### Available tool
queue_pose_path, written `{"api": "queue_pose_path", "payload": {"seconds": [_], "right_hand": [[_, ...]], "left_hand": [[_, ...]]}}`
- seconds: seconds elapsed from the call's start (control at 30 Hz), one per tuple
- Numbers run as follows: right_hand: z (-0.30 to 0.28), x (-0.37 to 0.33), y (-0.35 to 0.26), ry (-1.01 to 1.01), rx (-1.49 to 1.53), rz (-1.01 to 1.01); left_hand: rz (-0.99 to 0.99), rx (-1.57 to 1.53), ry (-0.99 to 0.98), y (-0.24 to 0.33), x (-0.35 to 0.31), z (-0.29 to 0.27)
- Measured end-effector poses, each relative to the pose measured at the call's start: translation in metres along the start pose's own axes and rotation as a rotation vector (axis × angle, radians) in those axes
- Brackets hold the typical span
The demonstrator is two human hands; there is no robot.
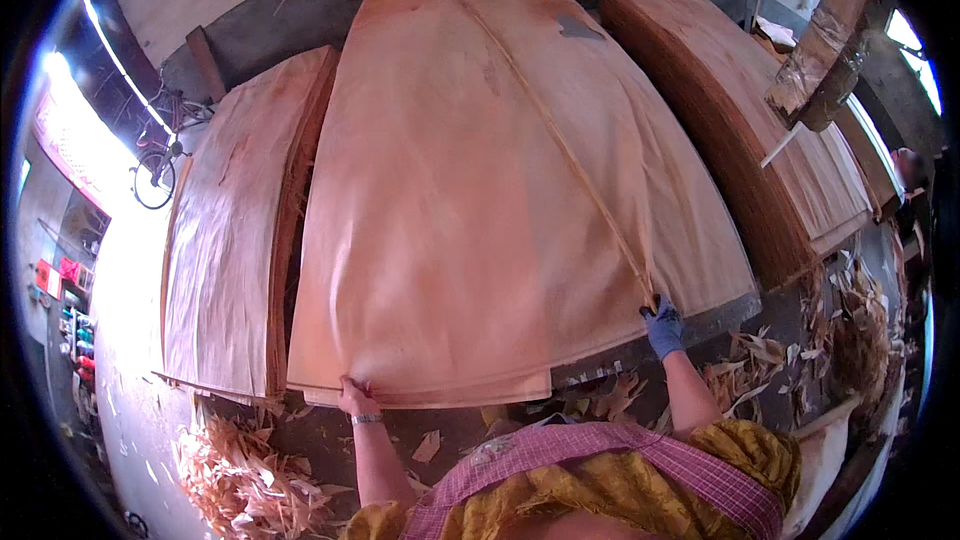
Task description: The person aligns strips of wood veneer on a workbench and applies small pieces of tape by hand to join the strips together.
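A wide sheet of thin wood veneer (430,190) lies over the middle stack, rippled toward its near side. At its near left edge my bare left hand (358,397), with a watch on the wrist, is closed on the veneer's rim. My right hand (662,328), in a blue-grey glove, is closed round the near end of a long, thin wooden strip (570,155). This strip runs slantwise over the veneer to its far side. Right of the strip the veneer bulges in folds. A grey patch (578,27) shows at the far right of the sheet.
Veneer stacks stand on the left (225,230) and right (720,100). Torn wood scraps (250,475) heap on the floor at left, with more scraps (850,330) at right. A wooden post (825,40) rises at upper right. Another person (910,175) is at the right edge.
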State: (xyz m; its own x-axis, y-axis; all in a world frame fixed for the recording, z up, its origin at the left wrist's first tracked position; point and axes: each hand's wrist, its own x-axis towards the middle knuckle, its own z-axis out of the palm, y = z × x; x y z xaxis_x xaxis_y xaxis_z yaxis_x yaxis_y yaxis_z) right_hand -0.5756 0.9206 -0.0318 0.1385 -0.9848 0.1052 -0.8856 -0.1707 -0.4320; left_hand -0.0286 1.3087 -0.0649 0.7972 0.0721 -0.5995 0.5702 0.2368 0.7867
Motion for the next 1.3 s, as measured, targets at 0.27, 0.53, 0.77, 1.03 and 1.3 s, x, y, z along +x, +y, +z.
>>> {"api": "queue_pose_path", "payload": {"seconds": [0.27, 0.53, 0.77, 1.03, 1.3], "right_hand": [[-0.015, -0.027, -0.003, 0.069, -0.003, 0.042], [-0.013, -0.064, -0.070, -0.144, 0.183, 0.127], [0.094, -0.071, -0.212, -0.470, 0.918, 0.298], [0.079, -0.108, -0.234, -0.212, 0.530, -0.340], [-0.016, 0.001, 0.012, 0.214, -0.499, -0.046]], "left_hand": [[0.038, 0.128, 0.175, -0.005, 0.007, -0.007], [0.015, 0.223, 0.144, 0.006, 0.004, -0.011], [0.205, 0.166, 0.104, -0.003, 0.042, -0.034], [-0.021, 0.167, 0.197, 0.013, 0.026, -0.046], [1.044, 0.850, 0.070, -0.016, -0.112, 0.017]]}}
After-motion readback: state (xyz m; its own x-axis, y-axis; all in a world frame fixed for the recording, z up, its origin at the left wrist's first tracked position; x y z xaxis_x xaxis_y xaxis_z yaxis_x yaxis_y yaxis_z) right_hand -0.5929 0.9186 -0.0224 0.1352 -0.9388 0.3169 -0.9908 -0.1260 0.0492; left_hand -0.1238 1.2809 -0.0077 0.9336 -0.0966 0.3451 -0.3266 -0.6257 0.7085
